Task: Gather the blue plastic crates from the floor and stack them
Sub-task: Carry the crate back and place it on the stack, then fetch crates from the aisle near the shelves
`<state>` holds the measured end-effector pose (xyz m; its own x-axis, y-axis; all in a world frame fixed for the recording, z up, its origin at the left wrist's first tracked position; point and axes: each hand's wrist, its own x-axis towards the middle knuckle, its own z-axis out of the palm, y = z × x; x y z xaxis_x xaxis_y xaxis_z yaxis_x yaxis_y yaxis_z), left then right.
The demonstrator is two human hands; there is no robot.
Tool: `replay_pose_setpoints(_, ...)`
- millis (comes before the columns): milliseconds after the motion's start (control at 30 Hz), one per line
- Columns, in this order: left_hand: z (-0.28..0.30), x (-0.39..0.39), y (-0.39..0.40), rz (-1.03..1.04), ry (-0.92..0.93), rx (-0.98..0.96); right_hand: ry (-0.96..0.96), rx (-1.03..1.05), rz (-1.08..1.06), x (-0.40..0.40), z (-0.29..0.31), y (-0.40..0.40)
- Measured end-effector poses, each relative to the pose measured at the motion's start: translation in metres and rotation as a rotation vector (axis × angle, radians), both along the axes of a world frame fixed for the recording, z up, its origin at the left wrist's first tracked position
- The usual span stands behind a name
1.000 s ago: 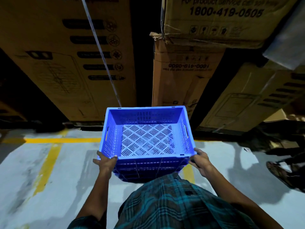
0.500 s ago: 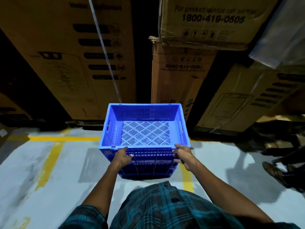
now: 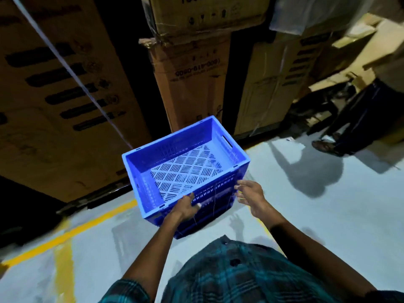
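Observation:
A blue plastic crate (image 3: 188, 169) with a slotted floor sits empty on top of darker blue crates (image 3: 209, 217) stacked on the grey floor, just in front of me. My left hand (image 3: 185, 205) grips the top crate's near rim, fingers draped over the outer wall. My right hand (image 3: 249, 193) hovers just off the crate's near right corner with fingers spread, holding nothing. Thin strings hang down the crates' near side.
Tall cardboard boxes (image 3: 192, 79) stand close behind the stack, with dark gaps between them. Yellow lines (image 3: 72, 232) mark the floor on the left. Another person's legs and sandalled feet (image 3: 325, 145) stand at the right. A white strap (image 3: 72, 68) runs diagonally across the left box.
My right hand has let go of the crate's near rim and opened beside the corner. My left hand stays on the rim. The view has tilted and swung rightwards.

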<state>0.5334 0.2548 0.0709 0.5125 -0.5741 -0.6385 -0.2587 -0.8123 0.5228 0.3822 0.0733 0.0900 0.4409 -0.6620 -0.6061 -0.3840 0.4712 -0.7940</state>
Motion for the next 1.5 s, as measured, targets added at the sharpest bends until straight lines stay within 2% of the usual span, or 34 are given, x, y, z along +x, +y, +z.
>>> replay_pose_setpoints(133, 0.027, -0.024, -0.003, -0.094, -0.048, -0.192, 0.009, -0.030, -0.035, -0.038, 0.012, 0.042)
replay_pose_setpoints(267, 0.040, -0.063, -0.007, -0.180, 0.061, -0.325, 0.066, -0.162, -0.160, -0.100, 0.023, 0.066)
replay_pose_setpoints(500, 0.050, -0.149, -0.024, -0.507, 0.192, -0.426, 0.179, -0.298, -0.530, -0.229, 0.042, 0.116)
replay_pose_setpoints(700, 0.061, -0.233, -0.042, -0.768, 0.215, -0.487, 0.191, -0.297, -0.819, -0.329, 0.045, 0.170)
replay_pose_setpoints(1000, 0.072, -0.399, -0.041, -0.933, 0.333, -0.489, 0.235, -0.263, -1.119, -0.480, 0.037, 0.254)
replay_pose_setpoints(1233, 0.068, -0.513, -0.025, -1.195, 0.422, -0.406, 0.229, -0.160, -1.370, -0.556, 0.015, 0.315)
replay_pose_setpoints(1367, 0.064, -0.559, -0.047, -1.409, 0.435, -0.319, 0.231, -0.038, -1.493, -0.588, 0.004, 0.327)
replay_pose_setpoints(1500, 0.062, -0.610, -0.091, -1.481, 0.447, -0.309, 0.235, 0.014, -1.617, -0.621, 0.000, 0.312)
